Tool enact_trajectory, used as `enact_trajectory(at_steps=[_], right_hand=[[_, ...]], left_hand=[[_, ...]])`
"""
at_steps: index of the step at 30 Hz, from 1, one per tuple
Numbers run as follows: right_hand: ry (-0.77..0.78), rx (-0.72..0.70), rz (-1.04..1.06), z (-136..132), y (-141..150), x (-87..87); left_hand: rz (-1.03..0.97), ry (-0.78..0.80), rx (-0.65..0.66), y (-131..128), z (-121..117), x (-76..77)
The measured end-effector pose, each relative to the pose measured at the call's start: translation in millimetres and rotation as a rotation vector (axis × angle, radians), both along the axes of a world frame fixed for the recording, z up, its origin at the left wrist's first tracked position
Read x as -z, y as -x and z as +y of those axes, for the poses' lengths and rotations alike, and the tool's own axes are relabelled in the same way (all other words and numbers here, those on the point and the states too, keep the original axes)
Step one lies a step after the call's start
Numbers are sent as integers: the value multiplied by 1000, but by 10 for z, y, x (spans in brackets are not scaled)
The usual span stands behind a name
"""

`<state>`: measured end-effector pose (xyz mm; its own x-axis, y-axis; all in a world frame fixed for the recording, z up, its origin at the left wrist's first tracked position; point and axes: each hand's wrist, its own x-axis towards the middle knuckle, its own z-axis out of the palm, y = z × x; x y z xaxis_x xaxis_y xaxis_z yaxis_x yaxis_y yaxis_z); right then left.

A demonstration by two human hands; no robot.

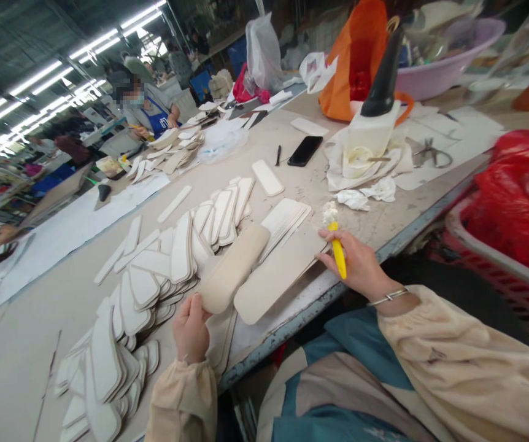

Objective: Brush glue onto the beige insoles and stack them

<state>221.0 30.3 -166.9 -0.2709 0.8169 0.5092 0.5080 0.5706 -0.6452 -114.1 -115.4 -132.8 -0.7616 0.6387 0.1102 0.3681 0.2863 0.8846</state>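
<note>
My left hand (pixel 191 329) is closed on the near end of a beige rounded panel (pixel 234 270), held tilted above the table. In my right hand (pixel 356 261) is a yellow-handled brush (pixel 338 248), its head clotted with something white. The fingertips of that hand also touch the far end of a second beige panel (pixel 283 273), which lies near the table's edge. Behind this panel is a small stack of white strips (pixel 283 221). To the left spreads a large heap of cream rounded pieces (pixel 138 298), many overlapping.
A white plastic container (pixel 370 141) stands on crumpled paper, with scissors (pixel 432 153) to its right. Behind my hands lies a black phone (pixel 305 151). A red basket (pixel 499 264) with red plastic is at the right. Across the table sits a person in a blue apron (pixel 156 121).
</note>
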Motion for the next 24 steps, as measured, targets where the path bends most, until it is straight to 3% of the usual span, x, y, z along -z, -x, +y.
enact_trajectory(at_steps=[4,9,14,18,20,22,24], right_hand=[[-29,21,-24,10,7,39],[-44,34,-11,16,28,92],[-22,53,-28,7,39,93],[-40,42,-51,8,36,59],[-59,27,-43,8,38,35],[-73,13,-32,8,42,18],[-72,14,-28,9,46,13]], left_hand=[[-231,-19,-60,68,-101,-13],[-298,33,-161,103,-452,-24],[-174,258,-169,110,-908,-71],[123,411,-167,122,-1048,-178],[443,371,-62,45,-977,-222],[738,301,195,-102,-824,-249],[883,269,500,-269,-627,-257]])
